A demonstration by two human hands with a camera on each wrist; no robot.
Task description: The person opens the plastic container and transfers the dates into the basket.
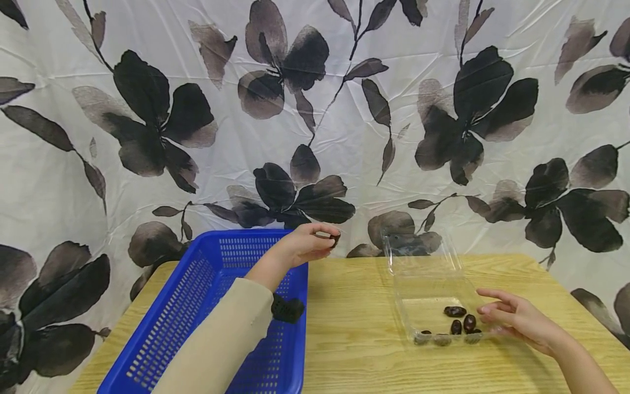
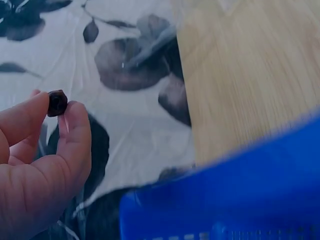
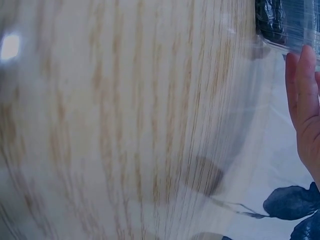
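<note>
My left hand (image 1: 298, 246) is raised over the right far part of a blue plastic basket (image 1: 236, 233). Between thumb and fingertips it pinches a dark brown date (image 1: 335, 239); the left wrist view shows one end of this date (image 2: 57, 103) in the grip. To the right, a clear plastic box (image 1: 401, 312) stands with its lid (image 1: 424, 257) tipped back. Several dark dates (image 1: 455, 311) lie in it, mostly near its front. My right hand (image 1: 524, 322) is at the box's right side, fingers extended and touching the wall. The right wrist view catches those fingers (image 3: 306, 82) by the box edge.
A light wooden table (image 1: 351, 328) bears both containers. Behind it hangs a white cloth (image 1: 364, 120) with dark flowers, close to the table's far edge. Bare wood lies between basket and box. The basket's raised wall is beneath my left forearm.
</note>
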